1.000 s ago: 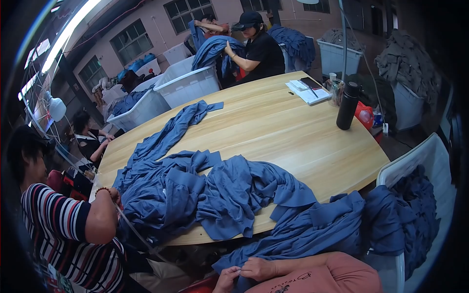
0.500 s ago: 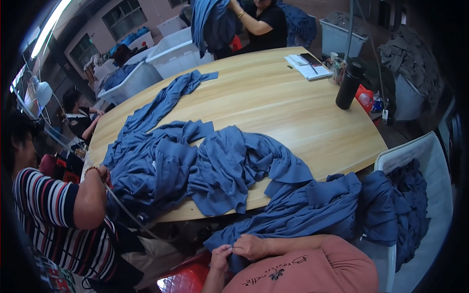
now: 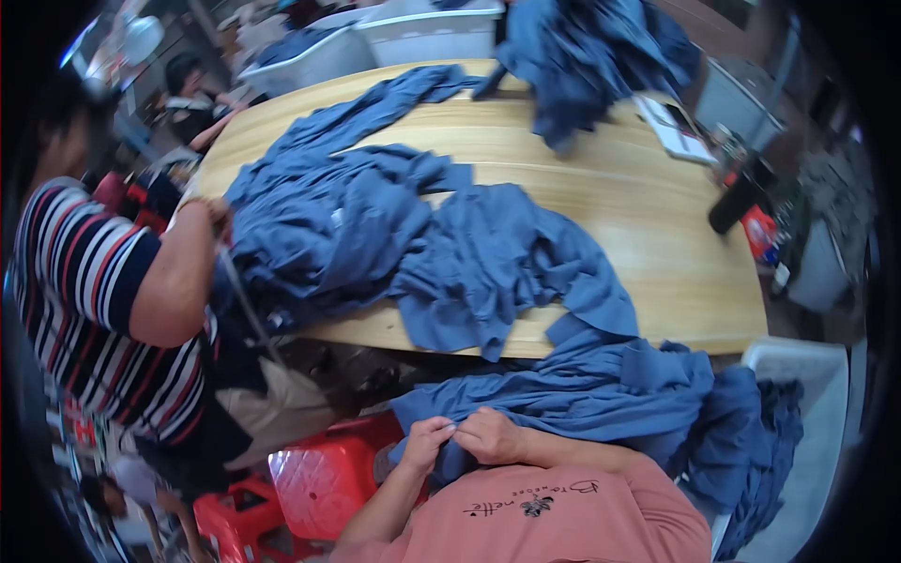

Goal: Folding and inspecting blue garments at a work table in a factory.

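Head view: our hands (image 3: pixel 489 437) pinched tight by blue cloth (image 3: pixel 563 399)
Can't tell what's held; we'd best keep blue cloth slack.

Can see dark, curly letters (image 3: pixel 574 488) and a little dark flower (image 3: pixel 536 507) on the front of the pink shirt (image 3: pixel 554 532).

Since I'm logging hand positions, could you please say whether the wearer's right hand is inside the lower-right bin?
No, the right hand is beside the left hand, away from the bin.
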`<state>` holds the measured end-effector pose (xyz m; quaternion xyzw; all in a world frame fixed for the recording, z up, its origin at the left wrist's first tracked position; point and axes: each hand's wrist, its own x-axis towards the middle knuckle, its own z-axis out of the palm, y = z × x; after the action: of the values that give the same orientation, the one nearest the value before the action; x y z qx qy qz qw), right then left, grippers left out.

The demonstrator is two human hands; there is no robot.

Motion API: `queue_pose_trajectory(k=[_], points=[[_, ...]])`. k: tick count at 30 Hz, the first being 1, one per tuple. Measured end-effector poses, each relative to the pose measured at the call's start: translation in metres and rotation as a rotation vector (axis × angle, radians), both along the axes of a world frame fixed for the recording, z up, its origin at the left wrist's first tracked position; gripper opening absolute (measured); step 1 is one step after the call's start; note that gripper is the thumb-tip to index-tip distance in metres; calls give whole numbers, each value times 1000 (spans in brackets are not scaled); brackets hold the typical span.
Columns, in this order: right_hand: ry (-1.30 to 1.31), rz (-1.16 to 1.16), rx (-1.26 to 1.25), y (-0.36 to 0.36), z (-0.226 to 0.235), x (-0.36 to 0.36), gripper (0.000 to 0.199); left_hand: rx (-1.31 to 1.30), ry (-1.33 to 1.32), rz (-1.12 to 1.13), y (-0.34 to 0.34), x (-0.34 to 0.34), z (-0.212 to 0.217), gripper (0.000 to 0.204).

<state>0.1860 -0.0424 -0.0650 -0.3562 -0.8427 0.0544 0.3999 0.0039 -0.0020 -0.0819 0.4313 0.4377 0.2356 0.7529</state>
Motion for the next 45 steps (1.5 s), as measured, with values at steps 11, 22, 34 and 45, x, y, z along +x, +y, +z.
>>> queue_pose_trajectory(k=[11, 22, 34, 45], points=[[-67, -99, -138, -6, -17, -9, 11, 318, 204, 25, -12, 2, -1, 10], [31, -155, -1015, 12, 6, -2, 24, 501, 165, 132, -20, -2, -17, 11], [24, -100, -807, 2, -19, -6, 15, 997, 417, 86, -27, 1, -14, 8], [116, -288, -362, -2, -33, -12, 9, 1264, 675, 127, -31, 25, 7, 7]])
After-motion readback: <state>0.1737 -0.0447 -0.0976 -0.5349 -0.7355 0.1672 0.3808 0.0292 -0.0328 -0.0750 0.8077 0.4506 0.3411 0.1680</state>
